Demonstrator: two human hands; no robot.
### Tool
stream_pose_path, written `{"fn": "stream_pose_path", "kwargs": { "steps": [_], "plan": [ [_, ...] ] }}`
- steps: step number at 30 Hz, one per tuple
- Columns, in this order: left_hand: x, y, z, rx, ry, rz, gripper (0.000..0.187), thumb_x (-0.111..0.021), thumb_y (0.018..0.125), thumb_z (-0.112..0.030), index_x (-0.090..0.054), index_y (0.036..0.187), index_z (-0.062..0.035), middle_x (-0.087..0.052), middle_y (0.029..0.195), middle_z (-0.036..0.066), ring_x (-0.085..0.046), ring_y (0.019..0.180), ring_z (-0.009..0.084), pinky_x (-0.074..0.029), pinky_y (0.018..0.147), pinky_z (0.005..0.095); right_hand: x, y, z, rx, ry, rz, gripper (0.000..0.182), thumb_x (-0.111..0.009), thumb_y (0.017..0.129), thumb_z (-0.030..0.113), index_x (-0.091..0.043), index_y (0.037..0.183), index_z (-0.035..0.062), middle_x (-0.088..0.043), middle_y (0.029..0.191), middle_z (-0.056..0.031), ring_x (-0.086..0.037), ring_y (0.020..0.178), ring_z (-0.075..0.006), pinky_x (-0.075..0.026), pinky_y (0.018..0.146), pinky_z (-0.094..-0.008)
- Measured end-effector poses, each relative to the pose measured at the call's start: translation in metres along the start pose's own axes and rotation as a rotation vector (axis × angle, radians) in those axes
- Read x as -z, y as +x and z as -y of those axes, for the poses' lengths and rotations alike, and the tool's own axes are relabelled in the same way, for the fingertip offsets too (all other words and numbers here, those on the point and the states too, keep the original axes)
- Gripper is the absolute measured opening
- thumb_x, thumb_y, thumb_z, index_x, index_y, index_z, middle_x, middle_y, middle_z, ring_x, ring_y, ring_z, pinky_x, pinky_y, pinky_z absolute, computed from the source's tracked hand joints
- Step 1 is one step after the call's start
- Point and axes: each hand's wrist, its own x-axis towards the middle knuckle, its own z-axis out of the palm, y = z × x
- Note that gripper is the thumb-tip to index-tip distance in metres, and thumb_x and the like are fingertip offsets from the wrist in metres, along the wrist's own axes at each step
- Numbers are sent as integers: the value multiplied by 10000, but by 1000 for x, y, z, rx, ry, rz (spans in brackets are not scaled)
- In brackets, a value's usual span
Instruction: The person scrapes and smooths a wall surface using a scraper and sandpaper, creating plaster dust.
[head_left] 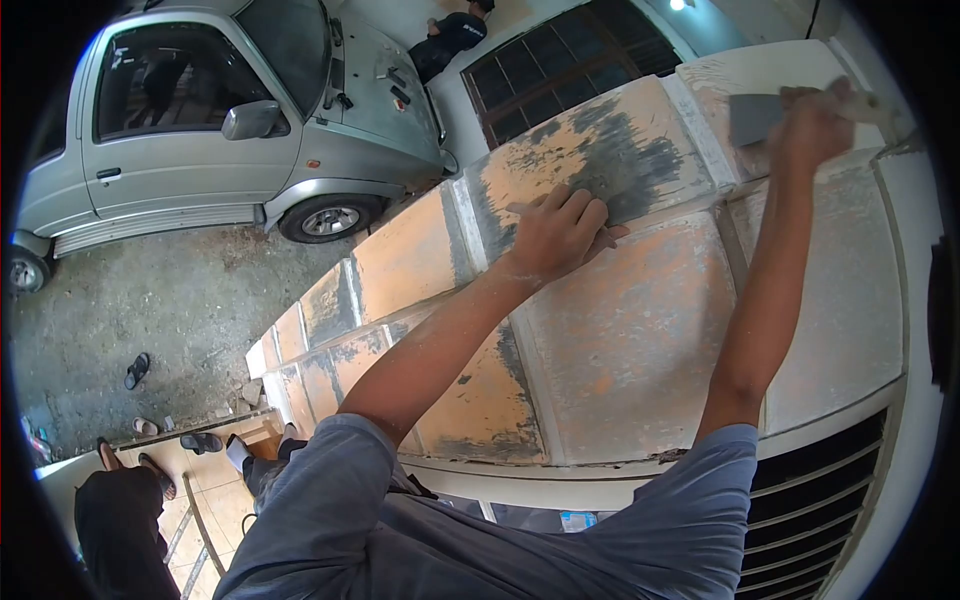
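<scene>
My right hand (815,128) is closed around a scraper (755,119), a wide flat grey blade with a pale handle. The blade lies against or just over the upper right of a panelled wooden surface (630,330), where orange, grey and dark paint is patchy and worn. Farther left, my left hand (560,235) is closed at the ledge between the upper and lower panels. Thin ends of something brownish show on either side of its fingers, but what it is cannot be made out. Dark grey smears cover the upper panel beside this hand.
A silver car (190,150) stands on the concrete floor (150,320) at the left, small items on its hood. Behind it is a person in dark clothes (455,38). Another person's dark-clothed legs (120,530) are at the lower left, near loose sandals (138,371). A slatted opening (815,500) lies below right.
</scene>
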Motion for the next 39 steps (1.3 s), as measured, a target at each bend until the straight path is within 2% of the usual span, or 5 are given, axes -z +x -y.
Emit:
{"fn": "stream_pose_path", "kwargs": {
  "steps": [13,15,20,31,39],
  "plan": [
    [0,-1,4,13,1,30,337,-720,770,-379,-532,792,-100,-499,728,35,-531,689,199,-473,546,305,-5,-8,-7,-127,-300,252,394,-462,1000,314,-553,810,-19,-546,617,-82,-497,536,-148,-462,552,-318],
    [-3,-1,2,23,-11,31,336,-720,770,-380,-532,792,-101,-500,729,36,-529,688,198,-472,545,306,1,10,-2,-88,27,-90,455,-528,972,364,-580,866,-76,-591,630,-103,-565,552,-152,-518,588,-303],
    [-1,5,4,-32,-21,-83,374,-766,753,-361,-483,731,-118,-432,633,8,-471,597,166,-386,456,290,2,-2,-16,96,-147,209,323,-503,980,179,-519,1144,-99,-615,669,-119,-577,566,-163,-484,557,-301],
    [2,1,0,19,-2,24,346,-728,770,-377,-512,756,-108,-484,704,18,-507,673,174,-448,506,289,5,10,-4,-5,-63,-61,280,-493,989,222,-530,889,-37,-548,589,-93,-529,524,-158,-448,527,-308],
    [1,0,1,10,-13,11,342,-733,768,-374,-517,759,-109,-480,697,20,-504,668,175,-448,510,283,6,18,-14,71,-121,14,312,-498,975,177,-545,1085,-112,-603,749,-97,-591,596,-156,-529,557,-300]
  ]
}}
